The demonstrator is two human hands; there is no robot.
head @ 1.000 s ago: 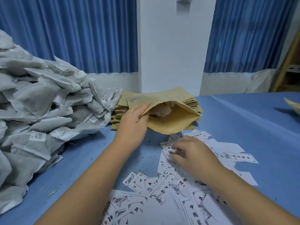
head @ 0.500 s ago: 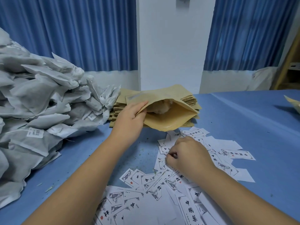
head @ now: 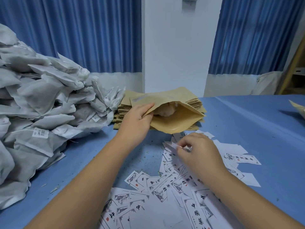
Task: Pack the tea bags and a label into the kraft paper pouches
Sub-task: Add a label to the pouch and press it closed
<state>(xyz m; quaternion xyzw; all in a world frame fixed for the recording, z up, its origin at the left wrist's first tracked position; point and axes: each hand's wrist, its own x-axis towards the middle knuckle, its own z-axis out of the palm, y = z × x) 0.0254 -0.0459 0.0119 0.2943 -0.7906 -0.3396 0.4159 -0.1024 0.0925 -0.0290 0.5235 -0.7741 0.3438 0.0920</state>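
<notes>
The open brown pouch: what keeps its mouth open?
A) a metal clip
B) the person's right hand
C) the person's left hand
C: the left hand grips the upper lip of the pouch, while the right hand is down among the loose papers, pinching a label.

Small packing workroom, heaped tea bags, stacked pouches, loose labels

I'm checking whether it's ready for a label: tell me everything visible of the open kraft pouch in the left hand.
The kraft pouch is tan paper, its mouth spread toward the camera. The left hand pinches its upper lip at the left. It rests on the stack of flat pouches, lower lip overhanging the stack's near edge. A pale lump, likely tea bags, shows inside.
</notes>
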